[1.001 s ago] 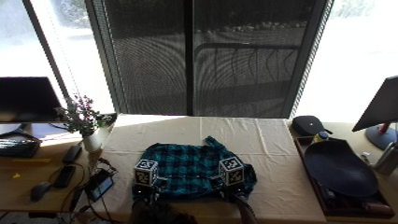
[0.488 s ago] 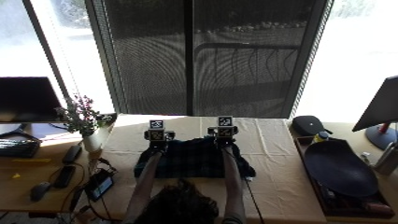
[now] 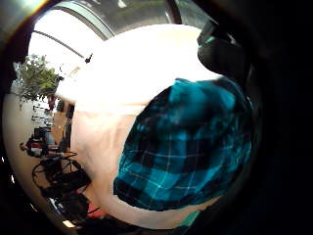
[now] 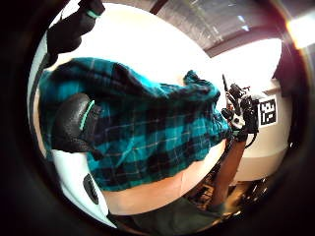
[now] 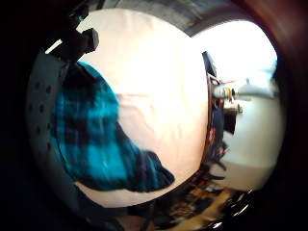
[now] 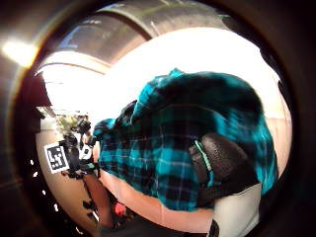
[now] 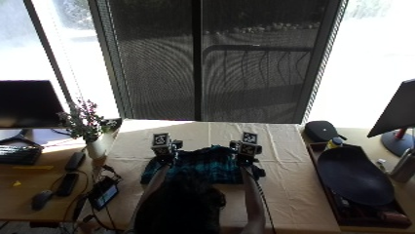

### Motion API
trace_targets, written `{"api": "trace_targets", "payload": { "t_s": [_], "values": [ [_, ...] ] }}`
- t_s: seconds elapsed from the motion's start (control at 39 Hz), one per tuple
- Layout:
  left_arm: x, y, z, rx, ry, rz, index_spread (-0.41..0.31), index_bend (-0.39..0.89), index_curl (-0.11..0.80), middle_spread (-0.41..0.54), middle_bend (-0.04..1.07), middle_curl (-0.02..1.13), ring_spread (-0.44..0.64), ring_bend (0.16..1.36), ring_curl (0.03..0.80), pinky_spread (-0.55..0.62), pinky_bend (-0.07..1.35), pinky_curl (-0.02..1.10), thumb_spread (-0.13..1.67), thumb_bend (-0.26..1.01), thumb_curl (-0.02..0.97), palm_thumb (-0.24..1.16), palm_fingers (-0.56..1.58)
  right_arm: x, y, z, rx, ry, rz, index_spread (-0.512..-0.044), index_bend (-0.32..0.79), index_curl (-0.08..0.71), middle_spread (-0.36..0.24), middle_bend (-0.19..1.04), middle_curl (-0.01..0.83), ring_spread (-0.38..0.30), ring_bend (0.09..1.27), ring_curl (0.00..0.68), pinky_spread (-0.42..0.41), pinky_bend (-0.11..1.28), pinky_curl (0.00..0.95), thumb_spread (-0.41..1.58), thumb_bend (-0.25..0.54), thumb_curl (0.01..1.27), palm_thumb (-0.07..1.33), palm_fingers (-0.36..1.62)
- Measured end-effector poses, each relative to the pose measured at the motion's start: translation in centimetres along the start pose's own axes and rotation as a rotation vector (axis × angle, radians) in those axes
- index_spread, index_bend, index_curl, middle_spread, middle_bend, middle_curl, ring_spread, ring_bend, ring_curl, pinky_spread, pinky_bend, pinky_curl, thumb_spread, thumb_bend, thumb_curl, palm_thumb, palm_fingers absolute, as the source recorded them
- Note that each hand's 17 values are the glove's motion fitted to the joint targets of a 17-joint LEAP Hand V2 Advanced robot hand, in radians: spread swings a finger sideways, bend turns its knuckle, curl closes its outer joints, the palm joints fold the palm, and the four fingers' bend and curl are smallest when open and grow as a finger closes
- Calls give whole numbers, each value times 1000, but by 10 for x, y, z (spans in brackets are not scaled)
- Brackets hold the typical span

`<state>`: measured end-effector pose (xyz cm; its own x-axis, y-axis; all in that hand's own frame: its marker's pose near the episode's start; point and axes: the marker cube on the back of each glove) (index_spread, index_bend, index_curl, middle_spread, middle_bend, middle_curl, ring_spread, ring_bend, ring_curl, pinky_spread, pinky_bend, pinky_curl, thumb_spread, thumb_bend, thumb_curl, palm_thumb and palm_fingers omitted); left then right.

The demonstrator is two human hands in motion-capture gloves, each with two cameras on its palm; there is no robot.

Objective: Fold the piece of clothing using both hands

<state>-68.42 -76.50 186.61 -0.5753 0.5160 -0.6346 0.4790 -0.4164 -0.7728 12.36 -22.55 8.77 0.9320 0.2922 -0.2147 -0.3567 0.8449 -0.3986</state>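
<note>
My teal plaid shirt [image 7: 202, 165] lies bunched on the cream tabletop [image 7: 292, 170] just ahead of me, its long axis running nine to three between my hands. My left hand [image 7: 163, 152] sits at its ten o'clock corner, my right hand [image 7: 245, 151] at its two o'clock corner — each equally near. In both thumb-side palm views a thumb presses into the cloth, so I judge each hand pinches the far edge. The shirt's bulk lies toward six o'clock from both hands.

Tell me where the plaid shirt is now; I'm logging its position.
In the outside view the plaid shirt lies on the cream tablecloth, between the left hand and right hand.
</note>
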Motion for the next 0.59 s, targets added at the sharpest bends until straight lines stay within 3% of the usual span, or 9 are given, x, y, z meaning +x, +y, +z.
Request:
{"api": "trace_targets", "payload": {
  "t_s": [0.05, 0.15, 0.28, 0.41, 0.49, 0.51, 0.54, 0.56, 0.59],
  "values": [
    [-3, 7, 1, 46, -54, -14, -223, 71, 390, -268, 312, 492, -226, 515, 421, -65, 285, 404, 1249, -17, 305, 772, 730, 35, 28, 6, 154, -38, 174, -347, 63, 304, -201, 166, 393, -180, 544, 414, -112, 716, 440, 1161, -51, 310, 810, 368],
    [-11, 16, 4, 151, -173, -33, -205, 96, 365, -249, 265, 461, -173, 463, 387, -25, 313, 401, 1230, -20, 307, 763, 688, 56, 37, 29, 389, -355, 300, -354, 98, 273, -173, 157, 370, -119, 510, 365, -40, 719, 403, 1175, -70, 292, 695, 382],
    [-60, -6, 1, 396, -526, -100, -192, 151, 374, -205, 182, 442, -76, 388, 366, 53, 321, 404, 1245, -33, 295, 696, 553, 76, 64, 62, 228, -532, 407, -346, 6, 213, -116, 129, 339, -57, 670, 377, -14, 800, 394, 1212, -99, 241, 437, 518],
    [-68, -4, 37, 279, -427, -64, -157, 89, 346, -120, 116, 408, 55, 391, 367, 160, 399, 423, 1341, -40, 253, 565, 300, 65, 60, 73, 152, -673, 391, -335, -128, 107, -22, 158, 328, -82, 875, 424, -90, 966, 422, 1132, -95, 209, 208, 613],
    [-66, -3, 44, 255, -376, -47, -150, 104, 335, -85, 120, 388, 117, 417, 365, 222, 421, 422, 1393, -47, 221, 465, 215, 63, 51, 70, 214, -647, 436, -322, -150, 47, 15, 232, 355, -110, 910, 441, -156, 1042, 435, 1102, -5, 240, 304, 680],
    [-67, -2, 45, 239, -378, -56, -148, 114, 333, -86, 142, 385, 119, 424, 362, 223, 433, 422, 1392, -25, 228, 484, 253, 62, 47, 66, 258, -639, 448, -330, -95, 45, 14, 177, 338, -92, 919, 440, -129, 1018, 424, 1094, -74, 218, 189, 596],
    [-70, 1, 45, 214, -395, -78, -146, 112, 326, -67, 131, 371, 141, 427, 352, 247, 424, 408, 1423, -44, 207, 424, 202, 60, 43, 62, 305, -641, 450, -309, -133, 27, 18, 259, 369, -123, 952, 459, -186, 1060, 445, 1094, 19, 251, 329, 717],
    [-75, 5, 44, 186, -424, -110, -145, 121, 327, -60, 136, 370, 152, 435, 354, 259, 431, 409, 1437, -42, 199, 398, 192, 57, 42, 56, 339, -654, 439, -305, -100, 18, -42, 312, 382, -165, 990, 462, -225, 1023, 423, 1103, 119, 294, 517, 859],
    [-80, 8, 42, 159, -455, -144, -143, 126, 326, -54, 141, 367, 163, 442, 354, 269, 438, 408, 1448, -37, 194, 381, 188, 52, 44, 52, 353, -679, 419, -301, -98, 4, -52, 316, 379, -176, 984, 444, -239, 1014, 409, 1094, 120, 300, 538, 869]
  ]
}}
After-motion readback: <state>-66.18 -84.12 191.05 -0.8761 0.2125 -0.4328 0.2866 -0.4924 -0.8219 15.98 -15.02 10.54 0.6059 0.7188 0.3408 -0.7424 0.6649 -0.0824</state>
